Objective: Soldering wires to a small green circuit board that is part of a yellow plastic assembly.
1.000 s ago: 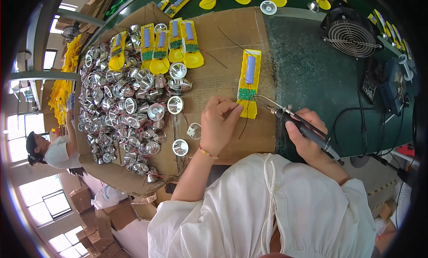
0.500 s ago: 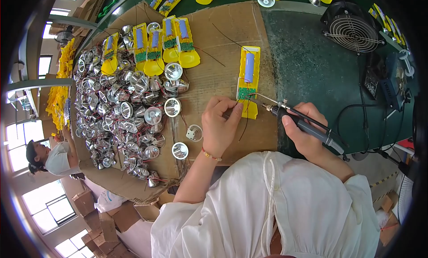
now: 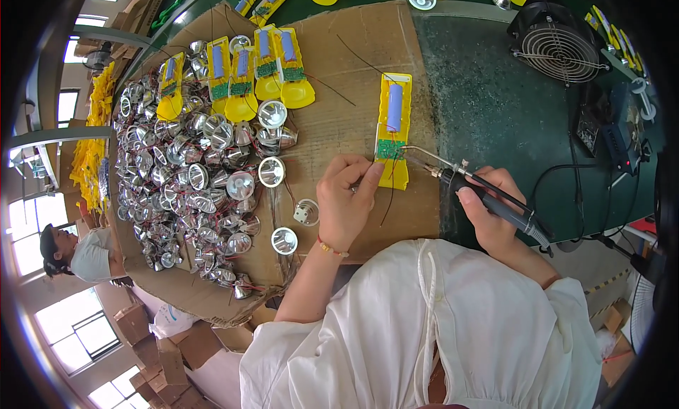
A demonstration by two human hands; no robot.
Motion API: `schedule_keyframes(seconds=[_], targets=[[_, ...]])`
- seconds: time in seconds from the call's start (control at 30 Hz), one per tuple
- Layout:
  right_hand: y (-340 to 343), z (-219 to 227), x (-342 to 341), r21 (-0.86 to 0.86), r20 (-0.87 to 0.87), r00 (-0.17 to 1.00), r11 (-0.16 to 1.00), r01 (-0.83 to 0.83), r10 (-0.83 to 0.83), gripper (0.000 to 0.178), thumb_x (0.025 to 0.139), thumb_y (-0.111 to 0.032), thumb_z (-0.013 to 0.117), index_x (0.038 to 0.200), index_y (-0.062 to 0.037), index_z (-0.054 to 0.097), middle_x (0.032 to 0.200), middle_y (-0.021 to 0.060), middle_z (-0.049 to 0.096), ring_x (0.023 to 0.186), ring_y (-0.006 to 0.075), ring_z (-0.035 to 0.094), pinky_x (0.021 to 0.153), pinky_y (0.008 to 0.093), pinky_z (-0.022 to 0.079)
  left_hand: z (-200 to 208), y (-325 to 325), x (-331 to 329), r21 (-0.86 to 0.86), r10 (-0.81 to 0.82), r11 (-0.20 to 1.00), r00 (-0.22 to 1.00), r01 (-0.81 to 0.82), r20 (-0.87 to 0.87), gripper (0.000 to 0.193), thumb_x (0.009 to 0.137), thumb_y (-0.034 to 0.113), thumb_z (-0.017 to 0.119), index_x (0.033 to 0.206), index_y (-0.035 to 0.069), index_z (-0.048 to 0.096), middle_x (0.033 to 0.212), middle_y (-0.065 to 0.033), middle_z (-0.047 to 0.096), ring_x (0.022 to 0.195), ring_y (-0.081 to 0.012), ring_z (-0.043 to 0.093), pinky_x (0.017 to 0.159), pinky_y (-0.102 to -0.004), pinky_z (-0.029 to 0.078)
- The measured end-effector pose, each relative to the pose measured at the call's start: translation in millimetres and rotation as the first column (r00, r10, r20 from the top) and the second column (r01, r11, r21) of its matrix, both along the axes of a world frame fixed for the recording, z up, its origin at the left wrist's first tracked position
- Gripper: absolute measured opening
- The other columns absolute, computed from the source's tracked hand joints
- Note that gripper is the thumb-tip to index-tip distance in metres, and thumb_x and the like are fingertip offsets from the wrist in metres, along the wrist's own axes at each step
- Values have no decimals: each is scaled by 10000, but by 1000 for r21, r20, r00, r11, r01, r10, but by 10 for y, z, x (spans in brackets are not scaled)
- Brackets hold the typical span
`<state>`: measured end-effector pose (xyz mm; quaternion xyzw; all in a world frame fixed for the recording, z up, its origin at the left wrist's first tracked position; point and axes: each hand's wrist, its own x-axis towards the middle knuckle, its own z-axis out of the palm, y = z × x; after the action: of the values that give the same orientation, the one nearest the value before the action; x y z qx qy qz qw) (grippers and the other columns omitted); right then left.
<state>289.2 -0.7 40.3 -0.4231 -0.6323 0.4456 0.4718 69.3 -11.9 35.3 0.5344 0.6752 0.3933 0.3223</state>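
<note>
A yellow plastic housing [image 3: 399, 174] lies on the cardboard, with a purple cylindrical battery [image 3: 395, 106] and a green circuit board [image 3: 390, 149] in it. My left hand [image 3: 346, 200] is closed in a pinch at the board's lower left edge, on what looks like a thin dark wire; the fingertips partly hide it. My right hand [image 3: 491, 207] grips a soldering iron [image 3: 488, 202] with a thin curved metal feed tube [image 3: 428, 155] clamped along it. The tube's end is at the board's right side, and the iron's tip points toward it. Another dark wire [image 3: 391, 204] hangs below the board.
Left of my hands, a cardboard tray [image 3: 205, 304] holds a heap of silvery reflector cups [image 3: 201, 176]. Several yellow housings [image 3: 297, 93] lie on its far side. A black fan [image 3: 559, 48] and a blue soldering station [image 3: 622, 137] stand at right. Another person [image 3: 88, 253] is at far left.
The soldering iron and my right hand have drawn back slightly to the right, and its tip is farther from the board. My left hand has barely shifted.
</note>
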Motion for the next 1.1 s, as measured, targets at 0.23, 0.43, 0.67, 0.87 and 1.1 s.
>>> schedule_keyframes(seconds=[0.23,0.43,0.67,0.87,1.1], targets=[[24,-13,-74,-70,12,1000,997,-19,19,131,787,-34,634,854,20,534,780,77,546,664,109,483,588,234,402,43,84,-9,35,-81,996,993,85,-84,118,783,120,646,782,5,675,829,-95,607,640,-197,575,572,-287,451],[60,-117,-140,-40,-64,994,996,86,-88,151,781,-72,672,838,2,554,681,17,561,580,40,484,510,197,399,47,178,-41,-107,-170,982,980,158,-109,134,764,166,639,752,42,689,830,-81,612,661,-215,592,589,-316,457],[78,-148,-156,-136,-103,988,985,102,-117,145,781,-70,671,830,1,555,673,12,561,569,35,480,502,188,394,36,225,-96,-175,-195,965,981,196,22,138,761,171,646,772,42,695,848,-69,613,636,-191,592,577,-304,449],[74,-113,-149,-158,-96,993,986,56,-72,137,779,-44,661,822,-2,537,670,12,556,569,32,481,497,186,392,50,226,-100,-207,-188,960,982,188,20,136,761,159,649,770,31,694,862,-63,609,629,-171,588,574,-295,446],[35,-80,-95,-139,-53,997,989,40,-48,140,801,-67,616,848,16,513,735,107,571,651,124,550,586,238,442,19,231,-116,-181,-224,958,974,224,22,131,760,153,644,766,34,697,859,-61,608,655,-174,590,583,-290,445]])
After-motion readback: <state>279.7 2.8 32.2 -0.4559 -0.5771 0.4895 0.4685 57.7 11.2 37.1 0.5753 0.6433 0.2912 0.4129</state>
